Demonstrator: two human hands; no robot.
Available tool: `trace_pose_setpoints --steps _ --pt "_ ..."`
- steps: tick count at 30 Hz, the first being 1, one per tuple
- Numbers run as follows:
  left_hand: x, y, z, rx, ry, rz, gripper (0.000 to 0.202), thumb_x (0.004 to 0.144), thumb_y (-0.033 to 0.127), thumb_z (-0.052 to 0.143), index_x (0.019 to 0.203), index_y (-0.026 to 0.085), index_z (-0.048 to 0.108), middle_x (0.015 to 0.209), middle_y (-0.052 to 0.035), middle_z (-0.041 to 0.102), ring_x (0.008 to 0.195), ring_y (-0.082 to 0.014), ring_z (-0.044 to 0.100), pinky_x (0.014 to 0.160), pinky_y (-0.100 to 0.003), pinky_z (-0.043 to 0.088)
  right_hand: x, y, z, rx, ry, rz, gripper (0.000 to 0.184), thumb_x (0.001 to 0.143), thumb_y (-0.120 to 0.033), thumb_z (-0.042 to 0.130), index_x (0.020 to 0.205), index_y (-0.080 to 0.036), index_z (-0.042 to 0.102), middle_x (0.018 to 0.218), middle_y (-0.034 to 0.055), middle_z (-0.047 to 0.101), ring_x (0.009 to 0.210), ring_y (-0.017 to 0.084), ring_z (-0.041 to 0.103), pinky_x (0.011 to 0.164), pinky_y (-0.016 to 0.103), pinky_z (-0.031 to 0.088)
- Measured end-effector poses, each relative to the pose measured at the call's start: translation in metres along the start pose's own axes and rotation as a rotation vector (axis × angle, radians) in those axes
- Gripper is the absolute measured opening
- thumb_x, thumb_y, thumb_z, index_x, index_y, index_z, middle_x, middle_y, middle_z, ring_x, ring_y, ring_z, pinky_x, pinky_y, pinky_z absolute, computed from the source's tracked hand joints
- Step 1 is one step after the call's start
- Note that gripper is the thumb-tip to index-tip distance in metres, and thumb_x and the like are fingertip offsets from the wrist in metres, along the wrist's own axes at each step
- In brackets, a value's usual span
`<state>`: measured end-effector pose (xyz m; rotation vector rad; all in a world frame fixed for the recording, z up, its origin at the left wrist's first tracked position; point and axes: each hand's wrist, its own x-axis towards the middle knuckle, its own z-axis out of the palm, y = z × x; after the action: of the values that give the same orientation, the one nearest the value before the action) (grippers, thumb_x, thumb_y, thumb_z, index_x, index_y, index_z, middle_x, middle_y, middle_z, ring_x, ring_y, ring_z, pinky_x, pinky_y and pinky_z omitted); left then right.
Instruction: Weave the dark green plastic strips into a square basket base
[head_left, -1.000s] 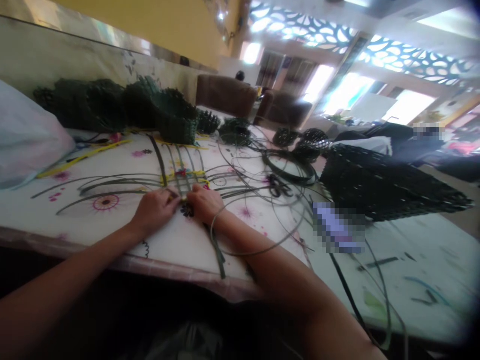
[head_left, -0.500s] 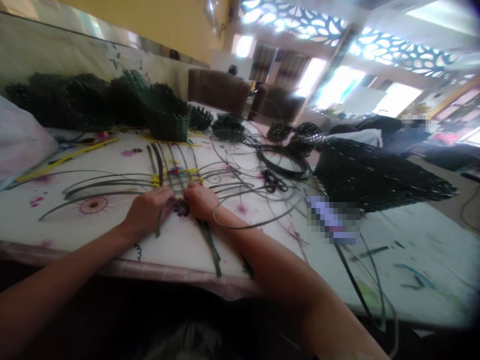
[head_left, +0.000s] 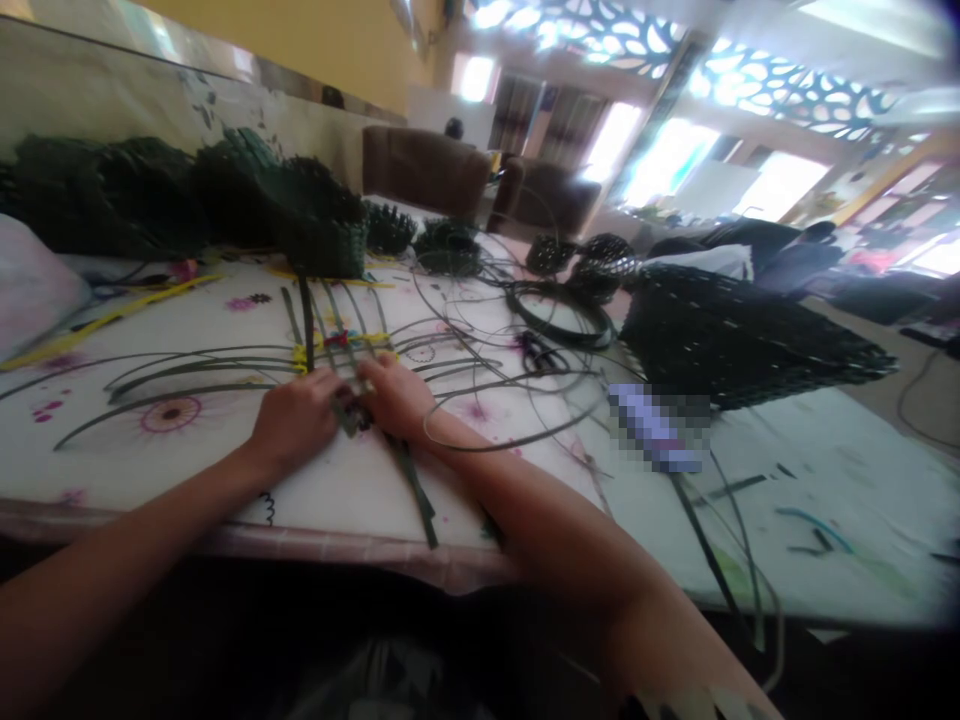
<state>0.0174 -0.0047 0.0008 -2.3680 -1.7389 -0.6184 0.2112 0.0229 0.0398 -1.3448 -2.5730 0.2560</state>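
My left hand (head_left: pixel 296 420) and my right hand (head_left: pixel 394 395) meet at the near edge of a small lattice of crossed green strips (head_left: pixel 346 355). Yellow ties (head_left: pixel 300 357) and a red tie (head_left: pixel 337 341) bind the lattice where strips cross. The left fingers are bent and closed on a green strip (head_left: pixel 308 320), whose dark length points away from me. Closed too, my right hand pinches strips at the lattice edge, and long green ends (head_left: pixel 416 485) run from under it towards me. Fingertips partly hide the exact hold.
Dark green woven baskets (head_left: pixel 322 225) line the back. A large woven piece (head_left: pixel 742 335) stands at right, beside a coiled strip (head_left: pixel 559 315) and black scissors (head_left: pixel 541 355). Loose thin strips (head_left: pixel 517 435) loop over my right forearm. A purple blurred object (head_left: pixel 652 425) lies at right.
The dark strip at my left hand has shifted; its near end no longer hangs below the hand, and its far part reaches further away. The view has shifted slightly.
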Motion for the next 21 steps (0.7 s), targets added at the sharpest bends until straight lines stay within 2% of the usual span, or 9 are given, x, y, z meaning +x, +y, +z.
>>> trace_pose_setpoints --steps 2,7,11,16,18,21 --pt "0.002 0.002 -0.003 -0.025 -0.024 -0.033 0.029 0.102 0.037 0.054 0.098 0.023 0.079 0.104 -0.0124 0.079 0.092 -0.0325 0.074 0.069 -0.040 0.047 -0.002 -0.003 -0.002 -0.035 -0.012 0.016 0.031 0.109 -0.021 0.051 0.133 -0.017 0.070 0.135 0.0152 0.071 0.106 0.024 0.073 0.082 0.033 0.052" --pt "0.004 0.006 -0.005 -0.003 -0.044 -0.110 0.027 0.101 0.038 0.057 0.093 0.024 0.078 0.107 -0.0091 0.082 0.091 -0.0298 0.075 0.068 -0.036 0.046 0.001 -0.003 -0.012 -0.043 -0.129 -0.040 0.024 0.108 -0.019 0.055 0.118 -0.015 0.076 0.122 0.0151 0.080 0.115 0.025 0.074 0.087 0.031 0.050" --pt "0.003 0.006 -0.002 -0.025 0.011 -0.090 0.029 0.103 0.040 0.055 0.093 0.024 0.077 0.106 -0.0082 0.082 0.093 -0.0288 0.075 0.068 -0.036 0.045 0.001 -0.003 -0.013 -0.019 -0.089 -0.006 0.026 0.110 -0.019 0.052 0.124 -0.015 0.074 0.124 0.0139 0.081 0.114 0.024 0.075 0.085 0.030 0.048" --pt "0.004 0.014 -0.008 0.028 -0.092 -0.166 0.033 0.100 0.041 0.050 0.098 0.022 0.077 0.110 -0.0107 0.079 0.099 -0.0314 0.075 0.069 -0.037 0.045 -0.003 -0.011 -0.011 0.005 -0.118 -0.043 0.030 0.108 -0.020 0.054 0.133 -0.018 0.072 0.123 0.0123 0.082 0.109 0.025 0.076 0.079 0.030 0.046" --pt "0.005 0.018 -0.011 0.021 -0.113 -0.194 0.035 0.100 0.042 0.047 0.099 0.022 0.076 0.112 -0.0107 0.079 0.102 -0.0319 0.075 0.071 -0.038 0.045 -0.003 -0.011 -0.014 0.037 -0.118 -0.017 0.030 0.108 -0.021 0.055 0.131 -0.018 0.074 0.122 0.0118 0.083 0.108 0.024 0.075 0.078 0.029 0.046" --pt "0.006 0.021 -0.015 0.000 -0.125 -0.205 0.034 0.100 0.042 0.046 0.098 0.022 0.074 0.112 -0.0101 0.079 0.101 -0.0314 0.075 0.073 -0.039 0.046 0.000 -0.003 -0.021 0.051 -0.124 0.015 0.031 0.104 -0.013 0.056 0.122 -0.017 0.081 0.120 0.0111 0.083 0.108 0.023 0.075 0.081 0.027 0.047"
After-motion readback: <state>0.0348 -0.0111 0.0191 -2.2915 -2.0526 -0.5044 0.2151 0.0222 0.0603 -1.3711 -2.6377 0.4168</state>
